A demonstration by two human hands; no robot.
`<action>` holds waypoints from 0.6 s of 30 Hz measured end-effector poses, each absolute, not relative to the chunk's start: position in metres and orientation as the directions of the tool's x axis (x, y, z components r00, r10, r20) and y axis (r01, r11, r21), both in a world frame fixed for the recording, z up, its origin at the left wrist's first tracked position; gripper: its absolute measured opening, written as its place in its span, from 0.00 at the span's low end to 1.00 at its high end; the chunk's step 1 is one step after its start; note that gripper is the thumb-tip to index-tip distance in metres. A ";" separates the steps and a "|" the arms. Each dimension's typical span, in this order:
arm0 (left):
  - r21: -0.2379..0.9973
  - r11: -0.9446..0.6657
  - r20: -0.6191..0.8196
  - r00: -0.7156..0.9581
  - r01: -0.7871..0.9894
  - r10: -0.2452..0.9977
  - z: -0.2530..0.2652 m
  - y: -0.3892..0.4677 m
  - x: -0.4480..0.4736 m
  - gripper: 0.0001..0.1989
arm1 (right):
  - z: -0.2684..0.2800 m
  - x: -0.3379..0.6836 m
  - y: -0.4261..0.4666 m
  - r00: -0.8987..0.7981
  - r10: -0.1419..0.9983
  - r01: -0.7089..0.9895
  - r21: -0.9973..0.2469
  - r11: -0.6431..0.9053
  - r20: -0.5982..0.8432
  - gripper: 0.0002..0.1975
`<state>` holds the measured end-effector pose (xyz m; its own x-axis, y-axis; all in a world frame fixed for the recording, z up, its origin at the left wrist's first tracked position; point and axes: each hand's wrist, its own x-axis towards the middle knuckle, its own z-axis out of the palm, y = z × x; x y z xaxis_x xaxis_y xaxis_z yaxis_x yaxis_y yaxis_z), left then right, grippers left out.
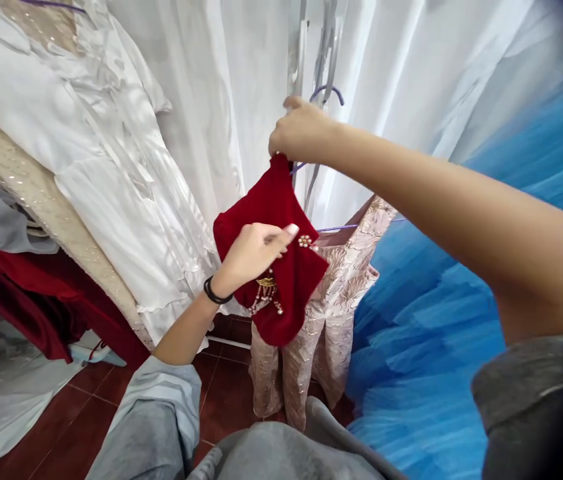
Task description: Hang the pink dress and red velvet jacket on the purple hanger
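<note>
A dark red velvet garment [286, 207] hangs in front of me, trimmed with a pearl flower and a gold, beaded ornament [267, 288]. My right hand [304, 131] is raised and closed at its top corner, close to a purple hanger [334, 91]. Lower down, my left hand [256, 252] lies against the front of the velvet, thumb stretched out and the other fingers curled into the cloth. Its fingertips are partly hidden. Behind the red garment hangs a pale pink patterned outfit [344, 273] with trouser legs.
White dresses [111, 167] and a beige sequined garment [56, 187] hang on the left. A blue tulle skirt [421, 320] fills the right side. White curtains [201, 80] and metal bars [298, 60] stand behind. The floor [221, 393] has reddish-brown tiles.
</note>
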<state>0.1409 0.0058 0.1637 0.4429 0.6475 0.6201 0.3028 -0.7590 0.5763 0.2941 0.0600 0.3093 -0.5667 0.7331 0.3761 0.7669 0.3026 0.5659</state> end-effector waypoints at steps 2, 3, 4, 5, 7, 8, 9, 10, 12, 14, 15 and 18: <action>0.491 -0.751 0.723 0.274 0.442 0.634 0.165 0.016 0.139 0.23 | 0.301 0.297 0.061 -0.568 0.725 0.785 0.522 0.334 0.390 0.15; 0.425 -0.732 0.787 0.181 0.532 0.589 0.168 0.024 0.139 0.21 | 0.299 0.296 0.063 -0.553 0.725 0.801 0.502 0.327 0.411 0.16; 0.358 -0.703 0.825 0.145 0.615 0.547 0.171 0.032 0.140 0.19 | 0.298 0.294 0.064 -0.537 0.726 0.813 0.493 0.309 0.430 0.18; 0.300 -0.670 0.833 0.156 0.680 0.531 0.174 0.041 0.144 0.17 | 0.298 0.291 0.066 -0.515 0.732 0.825 0.491 0.280 0.447 0.19; 0.230 -0.613 0.798 0.213 0.756 0.563 0.176 0.055 0.154 0.18 | 0.300 0.285 0.066 -0.484 0.744 0.830 0.510 0.224 0.461 0.20; 0.214 -0.592 0.779 0.230 0.777 0.584 0.176 0.060 0.159 0.19 | 0.303 0.284 0.063 -0.482 0.748 0.826 0.522 0.213 0.457 0.19; 0.208 -0.577 0.767 0.234 0.790 0.597 0.175 0.065 0.164 0.19 | 0.307 0.284 0.058 -0.493 0.748 0.819 0.528 0.225 0.445 0.16; 0.213 -0.572 0.760 0.233 0.792 0.606 0.174 0.068 0.167 0.19 | 0.311 0.287 0.051 -0.517 0.737 0.811 0.525 0.259 0.435 0.14; 0.254 -0.607 0.742 0.252 0.753 0.622 0.174 0.074 0.169 0.18 | 0.319 0.303 0.033 -0.588 0.649 0.798 0.475 0.371 0.483 0.15; 0.329 -0.662 0.722 0.272 0.673 0.636 0.179 0.081 0.167 0.20 | 0.319 0.334 0.019 -0.576 0.459 0.799 0.347 0.490 0.677 0.15; 0.371 -0.682 0.718 0.271 0.630 0.641 0.183 0.084 0.167 0.23 | 0.314 0.354 0.015 -0.489 0.366 0.811 0.258 0.526 0.792 0.14; 0.488 -0.689 0.675 0.269 0.536 0.687 0.197 0.096 0.169 0.29 | 0.273 0.426 0.022 -0.007 0.384 0.846 -0.200 0.494 0.923 0.12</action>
